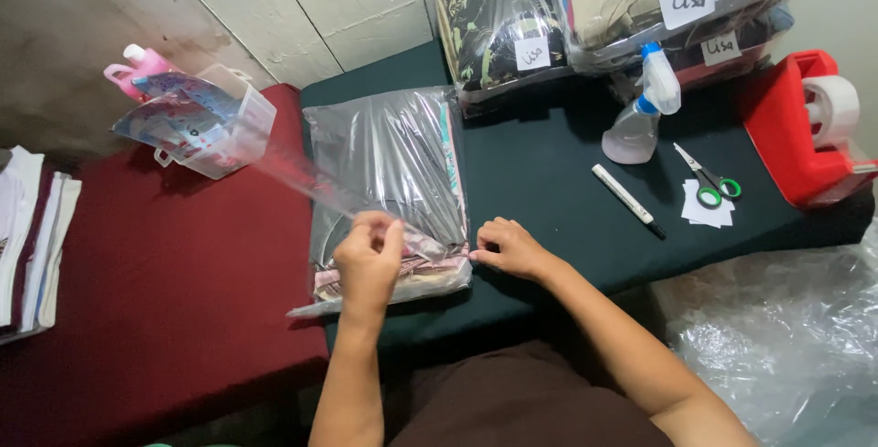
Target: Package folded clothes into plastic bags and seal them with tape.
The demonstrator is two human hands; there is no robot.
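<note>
Here, both hands (left hand (368, 259), right hand (508, 247)) pinch the clear bag (389, 172) of folded cloth.

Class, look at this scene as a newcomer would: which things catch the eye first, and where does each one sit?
First come the two hands at the centre: the left hand pinches the clear plastic bag of folded cloth, and the right hand presses its corner against the dark green table. Next, the red tape dispenser stands out at the far right. The white spray bottle stands behind the green-handled scissors.
</note>
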